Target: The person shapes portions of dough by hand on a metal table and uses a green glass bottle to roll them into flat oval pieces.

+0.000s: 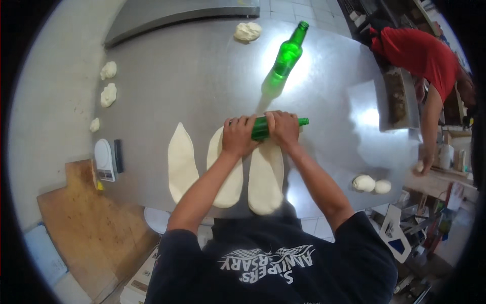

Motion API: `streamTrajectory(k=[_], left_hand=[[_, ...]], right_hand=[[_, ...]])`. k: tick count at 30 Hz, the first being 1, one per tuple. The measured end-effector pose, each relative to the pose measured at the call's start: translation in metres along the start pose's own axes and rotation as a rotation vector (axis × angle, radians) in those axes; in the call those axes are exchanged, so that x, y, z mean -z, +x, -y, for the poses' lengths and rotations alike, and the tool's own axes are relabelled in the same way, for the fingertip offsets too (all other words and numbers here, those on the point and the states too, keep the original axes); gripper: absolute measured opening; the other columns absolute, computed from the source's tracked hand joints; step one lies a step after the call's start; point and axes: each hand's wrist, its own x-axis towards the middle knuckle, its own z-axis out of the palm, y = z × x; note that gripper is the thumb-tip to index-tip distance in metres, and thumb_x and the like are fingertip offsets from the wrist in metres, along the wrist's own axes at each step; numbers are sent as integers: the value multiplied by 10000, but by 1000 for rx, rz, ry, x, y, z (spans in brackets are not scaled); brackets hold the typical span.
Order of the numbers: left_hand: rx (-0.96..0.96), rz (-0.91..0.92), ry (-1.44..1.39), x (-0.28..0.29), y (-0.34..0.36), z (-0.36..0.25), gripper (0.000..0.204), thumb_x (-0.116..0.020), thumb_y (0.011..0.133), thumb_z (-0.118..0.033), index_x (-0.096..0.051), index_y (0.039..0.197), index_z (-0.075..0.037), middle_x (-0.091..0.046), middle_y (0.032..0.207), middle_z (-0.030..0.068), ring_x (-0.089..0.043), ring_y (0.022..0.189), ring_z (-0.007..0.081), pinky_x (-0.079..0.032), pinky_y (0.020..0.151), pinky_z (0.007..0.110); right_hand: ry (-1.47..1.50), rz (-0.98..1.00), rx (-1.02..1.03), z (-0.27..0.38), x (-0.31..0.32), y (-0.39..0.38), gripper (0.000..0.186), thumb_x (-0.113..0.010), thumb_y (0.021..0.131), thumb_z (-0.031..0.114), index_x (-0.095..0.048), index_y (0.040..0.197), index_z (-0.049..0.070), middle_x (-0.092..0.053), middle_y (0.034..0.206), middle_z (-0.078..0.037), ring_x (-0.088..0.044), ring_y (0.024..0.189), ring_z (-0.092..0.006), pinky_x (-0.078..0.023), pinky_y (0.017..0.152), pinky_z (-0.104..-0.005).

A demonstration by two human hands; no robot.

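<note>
A green glass bottle lies sideways under both my hands, across the far end of a long flattened piece of dough. My left hand is wrapped over the bottle's left part. Around its right part, close to the neck, my right hand is closed. Left of that dough lie a second long strip, partly hidden by my left forearm, and a third strip with a pointed far end. All three rest on a shiny metal table.
A second green bottle stands farther back, near a dough lump. Small dough pieces line the left edge, above a white kitchen scale. Two dough balls sit at right. A person in red reaches down beyond the table.
</note>
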Motion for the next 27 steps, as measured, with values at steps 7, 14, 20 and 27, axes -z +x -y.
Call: streamTrajectory(k=[7, 14, 20, 27], left_hand=[[341, 129, -532, 46, 61, 55, 697, -952, 733, -484, -753, 1282, -102, -809, 1144, 125, -775, 1033, 293, -598, 893, 420], [638, -144, -1211, 45, -17, 85, 604, -977, 770, -326, -739, 1218, 1, -791, 1074, 114, -749, 951, 228, -593, 876, 380], [705, -72, -1373, 54, -86, 117, 599, -970, 764, -243, -710, 1245, 2, -762, 1103, 96, -730, 979, 207, -581, 907, 361], [664, -170, -1485, 61, -123, 142, 655, -968, 767, -240, -688, 1312, -12, -742, 1137, 58, -713, 1016, 178, -565, 941, 334]], right_hand=[[280, -303, 169, 36, 41, 186, 345, -695, 1059, 300, -757, 1226, 4, -783, 1149, -192, -750, 1042, -353, -585, 924, -453], [39, -208, -61, 4, -32, 333, 638, -777, 949, 364, -580, 1504, 117, -583, 1386, -241, -600, 1269, -430, -540, 1040, -558], [-403, -37, -204, 47, -96, 375, 749, -803, 902, 397, -515, 1579, 257, -401, 1521, -243, -485, 1331, -512, -546, 1010, -648], [-256, 106, -41, 16, -56, 414, 376, -741, 902, 210, -755, 1254, 80, -728, 1215, -298, -732, 1115, -502, -619, 961, -500]])
